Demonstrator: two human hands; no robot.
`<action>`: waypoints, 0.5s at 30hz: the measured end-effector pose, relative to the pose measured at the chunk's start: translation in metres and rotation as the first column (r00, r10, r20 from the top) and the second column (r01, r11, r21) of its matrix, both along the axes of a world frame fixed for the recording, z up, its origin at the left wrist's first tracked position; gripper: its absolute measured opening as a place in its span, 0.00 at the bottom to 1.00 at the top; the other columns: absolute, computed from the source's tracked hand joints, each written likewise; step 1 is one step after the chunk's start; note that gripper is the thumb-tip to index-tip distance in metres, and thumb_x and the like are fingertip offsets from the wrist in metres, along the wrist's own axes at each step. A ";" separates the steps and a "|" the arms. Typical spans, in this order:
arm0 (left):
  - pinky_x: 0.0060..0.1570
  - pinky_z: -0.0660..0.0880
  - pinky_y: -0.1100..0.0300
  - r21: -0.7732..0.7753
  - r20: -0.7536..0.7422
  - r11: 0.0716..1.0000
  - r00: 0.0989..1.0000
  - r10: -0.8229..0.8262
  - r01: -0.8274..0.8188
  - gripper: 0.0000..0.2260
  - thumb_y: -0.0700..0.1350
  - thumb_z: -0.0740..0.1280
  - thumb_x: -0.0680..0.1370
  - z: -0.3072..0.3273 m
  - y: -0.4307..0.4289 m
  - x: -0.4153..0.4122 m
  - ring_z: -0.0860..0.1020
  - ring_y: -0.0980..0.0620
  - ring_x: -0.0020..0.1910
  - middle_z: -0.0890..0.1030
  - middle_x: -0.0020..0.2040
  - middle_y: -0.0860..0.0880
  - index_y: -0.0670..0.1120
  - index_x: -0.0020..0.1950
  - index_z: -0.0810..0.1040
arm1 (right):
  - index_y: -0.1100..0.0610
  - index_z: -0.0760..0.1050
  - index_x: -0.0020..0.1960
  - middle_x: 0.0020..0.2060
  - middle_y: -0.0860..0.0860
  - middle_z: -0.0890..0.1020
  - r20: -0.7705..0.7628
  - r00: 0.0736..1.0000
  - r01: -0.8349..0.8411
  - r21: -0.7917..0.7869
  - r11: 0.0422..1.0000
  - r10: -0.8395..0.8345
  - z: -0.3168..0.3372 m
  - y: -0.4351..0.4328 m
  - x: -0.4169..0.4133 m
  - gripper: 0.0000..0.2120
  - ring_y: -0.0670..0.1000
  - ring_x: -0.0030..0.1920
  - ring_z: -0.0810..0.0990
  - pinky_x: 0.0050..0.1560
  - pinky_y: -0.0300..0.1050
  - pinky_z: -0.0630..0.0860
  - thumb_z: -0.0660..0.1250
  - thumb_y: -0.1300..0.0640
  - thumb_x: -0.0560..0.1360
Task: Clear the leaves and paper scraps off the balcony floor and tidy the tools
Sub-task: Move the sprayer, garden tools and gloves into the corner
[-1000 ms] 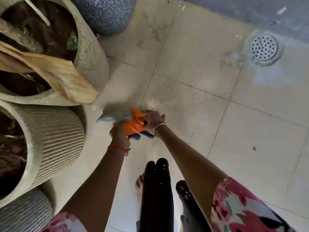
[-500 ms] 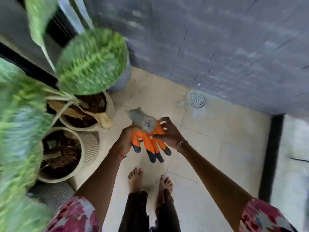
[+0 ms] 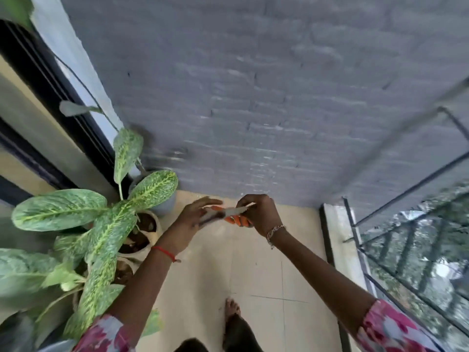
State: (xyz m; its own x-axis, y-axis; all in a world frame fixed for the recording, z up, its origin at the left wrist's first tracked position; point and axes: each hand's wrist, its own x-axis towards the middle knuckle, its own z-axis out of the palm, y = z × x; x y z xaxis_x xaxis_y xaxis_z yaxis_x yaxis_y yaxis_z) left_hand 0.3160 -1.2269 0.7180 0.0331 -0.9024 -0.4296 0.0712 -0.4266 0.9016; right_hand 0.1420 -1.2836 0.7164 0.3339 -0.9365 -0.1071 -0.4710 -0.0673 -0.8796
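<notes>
The orange-and-grey gardening gloves (image 3: 236,217), a second ago on the floor (image 3: 253,275) beside the planters (image 3: 154,233), now hang raised between both hands. The right hand (image 3: 258,214) pinches them with curled fingers. The left hand (image 3: 196,215) is blurred and its hold cannot be told. Tool tidying seems under way.

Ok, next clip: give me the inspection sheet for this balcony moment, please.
Surface: beige tiled floor, a bare foot on it.
Job's things: orange and grey gloves held in the air between both hands.
Clutter: nothing seen.
Hands: right hand fingers pinch the gloves; left hand at their other end, blurred, grip unclear.
Cables: thin dark line by the window frame, cannot tell what it is.
Surroundings: potted plants left, grey brick wall ahead, railing right.
</notes>
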 end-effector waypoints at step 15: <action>0.33 0.80 0.55 0.259 -0.634 0.913 0.769 -0.087 0.317 0.13 0.37 0.56 0.80 0.065 0.220 -0.141 0.84 0.46 0.42 0.81 0.54 0.38 0.39 0.63 0.71 | 0.62 0.80 0.34 0.49 0.50 0.75 -0.012 0.924 0.340 -0.427 0.838 -0.382 0.046 0.301 -0.125 0.18 0.32 0.49 0.74 0.51 0.21 0.67 0.62 0.82 0.58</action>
